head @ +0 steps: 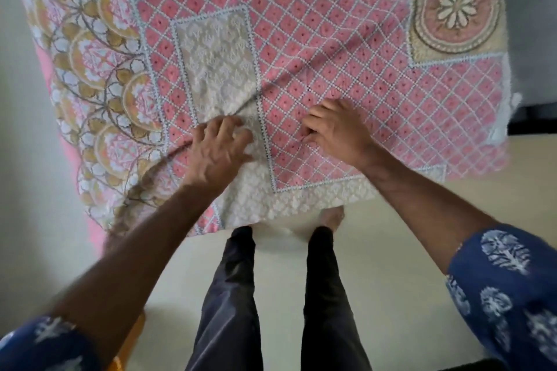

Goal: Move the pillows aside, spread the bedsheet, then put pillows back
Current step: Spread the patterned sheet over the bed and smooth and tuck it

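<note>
- We see a pink, cream and gold patterned cotton bedsheet (pixel 301 39) lying over the bed, and it hangs down over the bed edge closest to us.
- We are standing at that edge. Our legs in dark trousers (pixel 229 295) are on the pale floor (pixel 391 250) just below the sheet.
- Our left hand (pixel 218 149) is on the sheet near that edge. Its fingers curl down into the white lacy patch, and the cloth looks bunched under them, so we think this grip is pinching the sheet.
- Our right hand (pixel 334 129) is just beside the left one, on the pink squares. Its fingers are curled tight with a small fold of sheet caught in them.
- A long crease (pixel 301 75) runs away from the hands, up across the sheet.
- No pillows can be seen, so we think they are already moved away and we are on the spreading step.
- Next, we think the hands should pull the cloth toward the bed edge and slide apart to flatten the crease. Pulling too hard could drag the sheet off the far side.
- After that, the pillows go back.
</note>
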`<action>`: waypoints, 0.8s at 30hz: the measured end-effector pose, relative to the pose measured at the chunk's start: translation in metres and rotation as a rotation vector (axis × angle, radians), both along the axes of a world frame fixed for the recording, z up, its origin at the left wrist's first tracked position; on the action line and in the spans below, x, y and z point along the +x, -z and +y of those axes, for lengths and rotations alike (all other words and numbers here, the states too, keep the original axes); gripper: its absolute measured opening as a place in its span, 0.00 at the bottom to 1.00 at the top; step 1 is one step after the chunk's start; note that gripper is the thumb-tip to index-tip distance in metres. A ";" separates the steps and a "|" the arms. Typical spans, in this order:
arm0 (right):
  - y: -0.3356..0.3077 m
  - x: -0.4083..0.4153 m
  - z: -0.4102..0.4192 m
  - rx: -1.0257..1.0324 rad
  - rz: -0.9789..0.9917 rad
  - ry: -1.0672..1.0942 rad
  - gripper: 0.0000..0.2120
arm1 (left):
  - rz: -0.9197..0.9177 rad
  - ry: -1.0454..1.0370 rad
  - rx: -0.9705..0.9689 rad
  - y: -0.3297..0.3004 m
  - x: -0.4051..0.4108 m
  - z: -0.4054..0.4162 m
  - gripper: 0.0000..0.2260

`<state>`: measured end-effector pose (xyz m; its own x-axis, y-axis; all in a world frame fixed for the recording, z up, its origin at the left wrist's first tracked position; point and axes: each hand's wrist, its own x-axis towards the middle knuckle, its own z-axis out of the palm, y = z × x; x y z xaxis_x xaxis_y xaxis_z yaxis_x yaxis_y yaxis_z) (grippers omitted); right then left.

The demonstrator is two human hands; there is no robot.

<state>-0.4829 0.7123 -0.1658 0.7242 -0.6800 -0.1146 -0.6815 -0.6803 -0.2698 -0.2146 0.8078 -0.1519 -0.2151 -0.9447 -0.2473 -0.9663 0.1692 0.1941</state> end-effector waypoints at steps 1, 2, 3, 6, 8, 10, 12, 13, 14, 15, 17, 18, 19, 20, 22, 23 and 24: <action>0.000 -0.001 -0.003 0.035 -0.030 -0.003 0.11 | -0.005 -0.017 -0.012 -0.002 -0.002 0.000 0.18; -0.001 -0.002 -0.005 0.077 -0.061 -0.001 0.11 | -0.005 -0.031 -0.027 -0.004 -0.005 0.001 0.15; -0.004 -0.004 -0.006 0.121 -0.088 0.002 0.11 | -0.008 -0.044 -0.041 -0.005 -0.008 0.003 0.13; -0.006 -0.009 -0.008 0.229 -0.158 -0.026 0.10 | -0.053 -0.054 -0.055 -0.010 -0.015 0.005 0.09; -0.007 -0.013 -0.005 0.283 -0.171 -0.079 0.10 | -0.095 -0.020 -0.057 -0.010 -0.019 0.009 0.08; -0.008 -0.021 0.000 0.311 -0.179 -0.115 0.10 | -0.116 0.032 -0.055 -0.008 -0.024 0.018 0.06; -0.009 -0.030 0.004 0.321 -0.185 -0.133 0.10 | -0.135 0.052 -0.063 -0.008 -0.033 0.031 0.07; -0.010 -0.033 0.006 0.315 -0.189 -0.138 0.10 | -0.149 0.041 -0.071 -0.010 -0.037 0.036 0.08; -0.010 -0.036 0.008 0.298 -0.193 -0.139 0.10 | -0.160 0.018 -0.074 -0.011 -0.041 0.038 0.09; -0.010 -0.038 0.011 0.277 -0.193 -0.137 0.11 | -0.162 -0.013 -0.066 -0.013 -0.045 0.039 0.10; -0.007 -0.045 0.018 0.248 -0.171 -0.117 0.16 | -0.151 -0.068 -0.024 -0.015 -0.053 0.039 0.14; -0.006 -0.052 0.023 0.244 -0.154 -0.094 0.18 | -0.141 -0.085 -0.002 -0.015 -0.058 0.039 0.16; -0.007 -0.060 0.027 0.225 -0.137 -0.063 0.21 | -0.130 -0.099 0.006 -0.014 -0.063 0.039 0.18; -0.007 -0.070 0.030 0.191 -0.122 -0.022 0.23 | -0.117 -0.111 0.002 -0.014 -0.068 0.039 0.20; -0.011 -0.097 0.034 0.111 -0.105 0.097 0.24 | -0.072 -0.120 -0.005 -0.014 -0.079 0.036 0.22; -0.016 -0.114 0.033 0.073 -0.096 0.174 0.24 | -0.050 -0.113 -0.001 -0.015 -0.085 0.033 0.22; -0.021 -0.131 0.029 0.051 -0.084 0.264 0.23 | -0.038 -0.097 0.007 -0.015 -0.092 0.029 0.23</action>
<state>-0.6135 0.7417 -0.1445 0.5314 -0.8411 -0.1007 -0.8071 -0.4665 -0.3619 -0.3065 0.8367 -0.1365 -0.1126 -0.9588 -0.2607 -0.9848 0.0728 0.1576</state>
